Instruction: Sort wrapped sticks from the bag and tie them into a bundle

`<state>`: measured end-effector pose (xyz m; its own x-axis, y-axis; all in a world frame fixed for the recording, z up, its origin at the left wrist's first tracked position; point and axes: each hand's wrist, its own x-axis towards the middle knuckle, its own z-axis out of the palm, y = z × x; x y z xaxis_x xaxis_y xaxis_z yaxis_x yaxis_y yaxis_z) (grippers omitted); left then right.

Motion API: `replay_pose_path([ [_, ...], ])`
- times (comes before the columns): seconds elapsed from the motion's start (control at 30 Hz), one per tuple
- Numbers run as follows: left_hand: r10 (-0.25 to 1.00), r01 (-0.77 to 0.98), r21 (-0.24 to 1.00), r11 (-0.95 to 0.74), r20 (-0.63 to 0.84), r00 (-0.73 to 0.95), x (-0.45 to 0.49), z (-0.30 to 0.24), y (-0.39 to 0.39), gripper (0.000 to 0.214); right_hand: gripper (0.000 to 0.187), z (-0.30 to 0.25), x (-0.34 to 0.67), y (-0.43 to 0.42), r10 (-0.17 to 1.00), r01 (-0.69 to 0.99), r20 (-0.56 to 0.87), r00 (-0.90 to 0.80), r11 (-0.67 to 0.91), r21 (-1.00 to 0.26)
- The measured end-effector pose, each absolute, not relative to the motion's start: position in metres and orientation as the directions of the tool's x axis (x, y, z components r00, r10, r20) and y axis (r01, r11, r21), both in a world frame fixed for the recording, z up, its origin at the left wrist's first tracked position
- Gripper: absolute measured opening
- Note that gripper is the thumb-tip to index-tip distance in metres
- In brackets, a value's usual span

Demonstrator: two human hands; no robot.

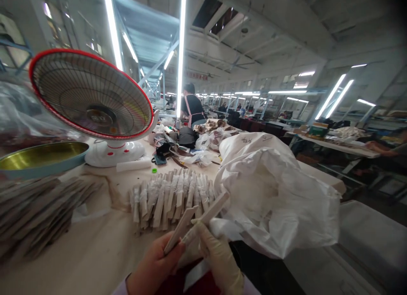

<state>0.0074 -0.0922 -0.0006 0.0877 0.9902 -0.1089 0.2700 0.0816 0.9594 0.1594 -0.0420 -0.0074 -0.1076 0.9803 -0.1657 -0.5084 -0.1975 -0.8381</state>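
My left hand (pixel 156 263), bare, is closed around a flat beige strip (pixel 180 229) that points up and to the right. In my right hand (pixel 221 257), which wears a pale glove, the fingers pinch a second beige strip (pixel 215 209) with something white around its lower part. The lower ends of both strips come close together between the hands, partly hidden by fingers. Just beyond lies a row of similar strips (pixel 171 197), bundled with white wrapping. A white scrap (pixel 197 274) hangs below my hands.
A large white sack (pixel 270 189) gapes on the right. To the left are a pile of loose strips (pixel 34 210), a red-rimmed fan heater (pixel 111 153) and a gold-lined basin (pixel 44 159). Further back, a person (pixel 193 106) stands by cluttered tables.
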Motion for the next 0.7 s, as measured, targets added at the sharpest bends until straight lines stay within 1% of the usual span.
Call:
replay_pose_path([
  [0.03, 0.987, 0.297, 0.952, 0.08, -0.117, 0.111, 0.005, 0.0, -0.096, 0.038, 0.039, -0.006, 0.162, -0.042, 0.977, -0.537, -0.151, -0.149, -0.208, -0.818],
  [0.1, 0.983, 0.329, 0.941, 0.077, -0.127, 0.134, 0.002, 0.002, -0.105, 0.033, 0.044, -0.004, 0.162, -0.039, 0.983, -0.62, -0.121, -0.141, -0.182, -0.763],
  [0.13, 0.983, 0.333, 0.94, 0.079, -0.128, 0.128, 0.001, 0.003, -0.11, 0.031, 0.042, -0.005, 0.159, -0.038, 0.981, -0.629, -0.14, -0.133, -0.193, -0.753],
  [0.23, 0.991, 0.313, 0.946, 0.078, -0.109, 0.082, 0.0, 0.004, -0.119, 0.029, 0.035, -0.013, 0.144, -0.043, 0.933, -0.58, -0.295, -0.206, -0.359, -0.731],
  [0.3, 0.997, 0.333, 0.941, 0.053, -0.07, 0.039, -0.01, 0.006, -0.118, 0.028, 0.031, -0.017, 0.141, -0.047, 0.91, -0.56, -0.334, -0.244, -0.413, -0.718],
  [0.33, 0.999, 0.366, 0.93, 0.041, -0.038, -0.014, -0.019, 0.008, -0.115, 0.028, 0.028, -0.017, 0.143, -0.047, 0.916, -0.567, -0.32, -0.242, -0.401, -0.719],
  [0.4, 0.979, 0.48, 0.875, 0.061, 0.04, -0.198, -0.045, 0.011, -0.103, 0.026, 0.027, -0.014, 0.153, -0.044, 0.939, -0.608, -0.26, -0.223, -0.343, -0.716],
  [0.47, 0.913, 0.599, 0.785, 0.16, 0.113, -0.392, -0.074, 0.011, -0.081, 0.025, 0.032, -0.011, 0.161, -0.041, 0.946, -0.641, -0.223, -0.234, -0.322, -0.696],
  [0.5, 0.884, 0.645, 0.732, 0.218, 0.131, -0.448, -0.087, 0.009, -0.067, 0.025, 0.032, -0.01, 0.164, -0.04, 0.942, -0.644, -0.219, -0.255, -0.334, -0.688],
  [0.53, 0.871, 0.659, 0.707, 0.257, 0.126, -0.475, -0.099, 0.006, -0.052, 0.023, 0.031, -0.009, 0.166, -0.04, 0.938, -0.637, -0.209, -0.277, -0.342, -0.691],
  [0.6, 0.871, 0.666, 0.677, 0.312, 0.077, -0.486, -0.116, -0.003, -0.024, 0.02, 0.032, -0.011, 0.168, -0.041, 0.943, -0.597, -0.172, -0.285, -0.315, -0.738],
  [0.67, 0.887, 0.67, 0.662, 0.337, 0.014, -0.461, -0.127, -0.012, -0.007, 0.021, 0.036, -0.013, 0.171, -0.037, 0.958, -0.567, -0.144, -0.247, -0.264, -0.78],
  [0.7, 0.895, 0.678, 0.648, 0.347, -0.012, -0.446, -0.131, -0.015, -0.003, 0.022, 0.037, -0.014, 0.174, -0.034, 0.962, -0.573, -0.152, -0.226, -0.258, -0.778],
])
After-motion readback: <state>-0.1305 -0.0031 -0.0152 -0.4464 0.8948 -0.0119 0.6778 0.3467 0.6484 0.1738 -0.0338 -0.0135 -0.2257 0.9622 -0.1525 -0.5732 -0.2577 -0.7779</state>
